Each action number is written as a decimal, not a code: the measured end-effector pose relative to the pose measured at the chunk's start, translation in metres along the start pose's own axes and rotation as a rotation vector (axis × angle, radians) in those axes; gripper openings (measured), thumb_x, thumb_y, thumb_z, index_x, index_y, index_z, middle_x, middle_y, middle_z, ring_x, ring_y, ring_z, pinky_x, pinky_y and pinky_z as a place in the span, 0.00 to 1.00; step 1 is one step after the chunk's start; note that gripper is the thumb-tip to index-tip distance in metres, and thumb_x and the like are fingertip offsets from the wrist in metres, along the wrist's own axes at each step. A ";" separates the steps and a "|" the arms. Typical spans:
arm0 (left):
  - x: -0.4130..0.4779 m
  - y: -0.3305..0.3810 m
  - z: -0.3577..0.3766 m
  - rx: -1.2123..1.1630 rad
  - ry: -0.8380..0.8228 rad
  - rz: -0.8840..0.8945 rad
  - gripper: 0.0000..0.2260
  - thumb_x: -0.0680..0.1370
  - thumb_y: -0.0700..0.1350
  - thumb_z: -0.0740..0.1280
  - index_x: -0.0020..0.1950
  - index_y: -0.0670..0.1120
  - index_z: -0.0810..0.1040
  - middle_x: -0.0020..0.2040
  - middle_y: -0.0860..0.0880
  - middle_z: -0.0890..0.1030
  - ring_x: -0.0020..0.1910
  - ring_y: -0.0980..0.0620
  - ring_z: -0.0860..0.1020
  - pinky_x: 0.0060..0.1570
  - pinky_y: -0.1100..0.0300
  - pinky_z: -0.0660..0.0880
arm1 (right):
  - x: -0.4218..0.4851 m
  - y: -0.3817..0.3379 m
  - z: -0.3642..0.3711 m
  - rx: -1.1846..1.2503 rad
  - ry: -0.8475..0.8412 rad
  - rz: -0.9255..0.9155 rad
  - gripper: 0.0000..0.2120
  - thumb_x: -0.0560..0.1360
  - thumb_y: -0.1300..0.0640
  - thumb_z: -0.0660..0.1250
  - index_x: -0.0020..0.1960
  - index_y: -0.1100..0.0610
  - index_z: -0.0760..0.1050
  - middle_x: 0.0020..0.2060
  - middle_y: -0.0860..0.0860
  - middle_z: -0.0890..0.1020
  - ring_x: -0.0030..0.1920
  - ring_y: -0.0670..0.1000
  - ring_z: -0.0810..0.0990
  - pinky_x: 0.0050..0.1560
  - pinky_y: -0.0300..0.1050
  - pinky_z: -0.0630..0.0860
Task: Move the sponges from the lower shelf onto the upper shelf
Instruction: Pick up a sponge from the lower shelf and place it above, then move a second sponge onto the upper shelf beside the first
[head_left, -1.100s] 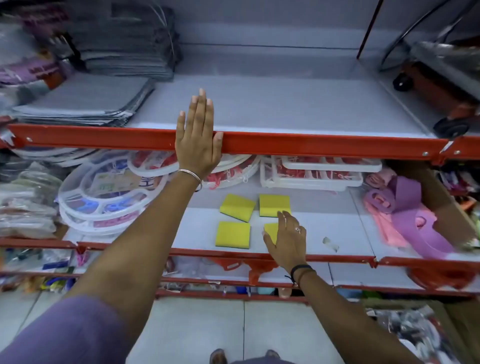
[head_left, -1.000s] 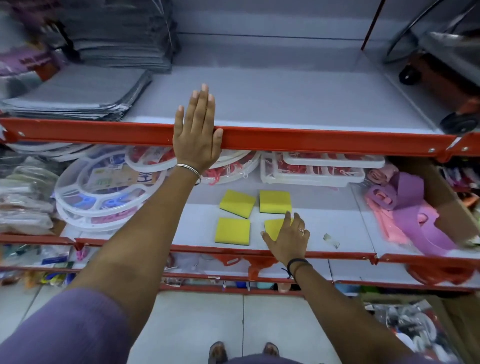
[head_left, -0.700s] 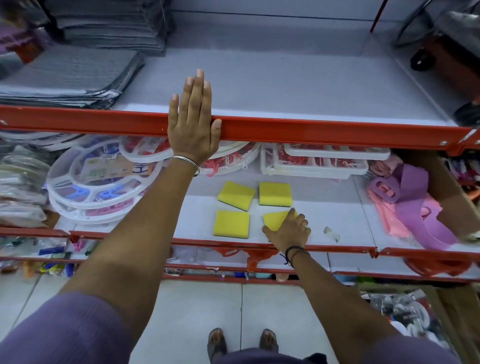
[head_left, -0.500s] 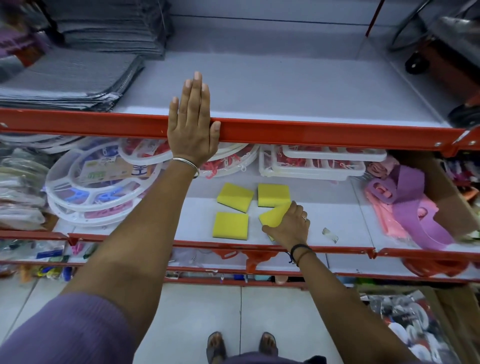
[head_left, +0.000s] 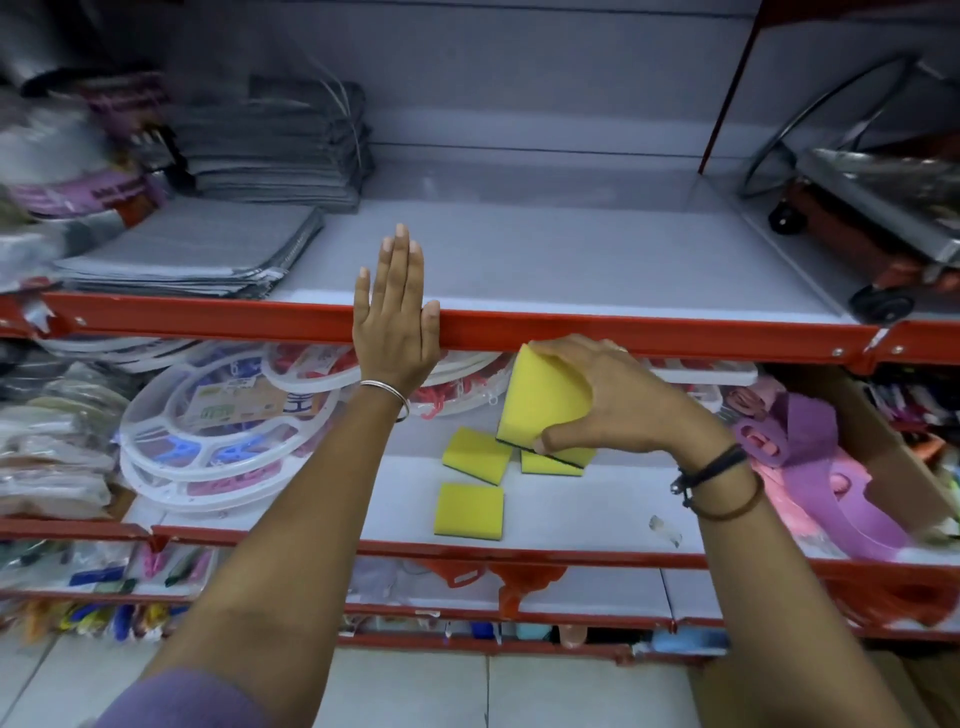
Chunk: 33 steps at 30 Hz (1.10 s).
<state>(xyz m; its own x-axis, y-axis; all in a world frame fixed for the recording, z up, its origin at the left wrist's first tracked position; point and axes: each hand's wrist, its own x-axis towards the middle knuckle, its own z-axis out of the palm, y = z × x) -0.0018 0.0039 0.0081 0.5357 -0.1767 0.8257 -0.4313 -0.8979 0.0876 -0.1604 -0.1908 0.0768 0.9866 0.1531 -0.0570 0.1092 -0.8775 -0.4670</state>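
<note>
My right hand (head_left: 618, 400) grips a yellow sponge (head_left: 540, 400) with a dark scouring underside, tilted and held in the air just below the red front rail of the upper shelf (head_left: 649, 332). Three more yellow sponges lie on the white lower shelf (head_left: 571, 514): one at the front (head_left: 470, 511), one behind it (head_left: 475, 453), and one (head_left: 550, 462) partly hidden under the held sponge. My left hand (head_left: 395, 322) rests flat, fingers extended, over the upper shelf's red rail, holding nothing.
Grey folded cloths (head_left: 197, 249) are stacked at the upper shelf's left; a wheeled metal trolley (head_left: 857, 223) sits at its right. The lower shelf holds white round plastic hangers (head_left: 223, 431) on the left and purple and pink items (head_left: 831, 467) on the right.
My right hand has closed on the front right sponge and lifted it off the lower shelf up to the upper rail. My left hand has stayed on the rail.
</note>
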 end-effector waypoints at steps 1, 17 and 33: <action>0.003 -0.003 -0.001 0.001 0.000 -0.014 0.26 0.80 0.50 0.46 0.75 0.40 0.56 0.76 0.41 0.60 0.75 0.49 0.55 0.75 0.58 0.40 | 0.003 -0.007 -0.011 -0.003 0.013 -0.048 0.50 0.56 0.36 0.73 0.74 0.47 0.60 0.69 0.46 0.68 0.68 0.51 0.65 0.66 0.44 0.63; 0.002 -0.019 0.017 0.159 0.127 0.140 0.25 0.79 0.51 0.45 0.74 0.42 0.58 0.73 0.44 0.66 0.77 0.54 0.46 0.74 0.53 0.49 | 0.171 -0.004 -0.036 0.008 0.125 -0.023 0.37 0.66 0.51 0.76 0.71 0.52 0.65 0.70 0.51 0.69 0.68 0.53 0.68 0.64 0.44 0.67; 0.000 -0.017 0.015 0.159 0.099 0.125 0.25 0.80 0.51 0.44 0.73 0.41 0.60 0.72 0.42 0.68 0.75 0.48 0.56 0.75 0.56 0.44 | 0.042 -0.013 0.085 0.243 0.479 -0.360 0.14 0.72 0.53 0.66 0.55 0.58 0.77 0.48 0.51 0.81 0.48 0.47 0.79 0.49 0.40 0.75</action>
<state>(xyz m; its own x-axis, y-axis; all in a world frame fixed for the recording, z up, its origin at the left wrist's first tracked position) 0.0158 0.0129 -0.0018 0.4085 -0.2572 0.8758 -0.3656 -0.9252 -0.1012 -0.1307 -0.1342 0.0061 0.8445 0.1493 0.5144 0.4679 -0.6730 -0.5729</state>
